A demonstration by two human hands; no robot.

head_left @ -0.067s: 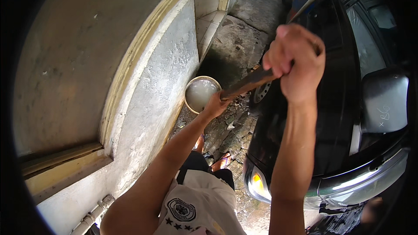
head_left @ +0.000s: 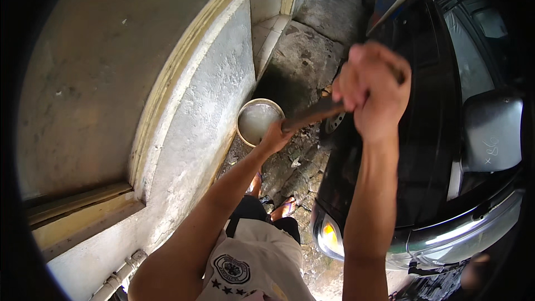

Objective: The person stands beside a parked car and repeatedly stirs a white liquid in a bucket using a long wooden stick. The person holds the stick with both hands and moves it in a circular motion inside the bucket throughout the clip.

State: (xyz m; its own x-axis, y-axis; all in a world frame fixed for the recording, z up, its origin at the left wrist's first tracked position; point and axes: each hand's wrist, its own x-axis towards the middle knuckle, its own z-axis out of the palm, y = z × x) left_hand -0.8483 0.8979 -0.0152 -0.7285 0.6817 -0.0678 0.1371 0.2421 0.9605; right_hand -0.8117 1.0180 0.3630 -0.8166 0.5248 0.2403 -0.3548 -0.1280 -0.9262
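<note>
Pole (head_left: 313, 116) | right hand (head_left: 379, 89), left hand (head_left: 274, 138) both curled tightly around it | step: seemingly two-handed pole-work near bucket (head_left: 259, 100) | next: likely needs steady grip

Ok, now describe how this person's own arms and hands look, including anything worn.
The left hand and right hand are bare: no gloves. Both forearms are uncovered, with no watch or bracelet visible; blur hides whether there are rings. The white cloth shirt bears a round black crest above black stars.
</note>
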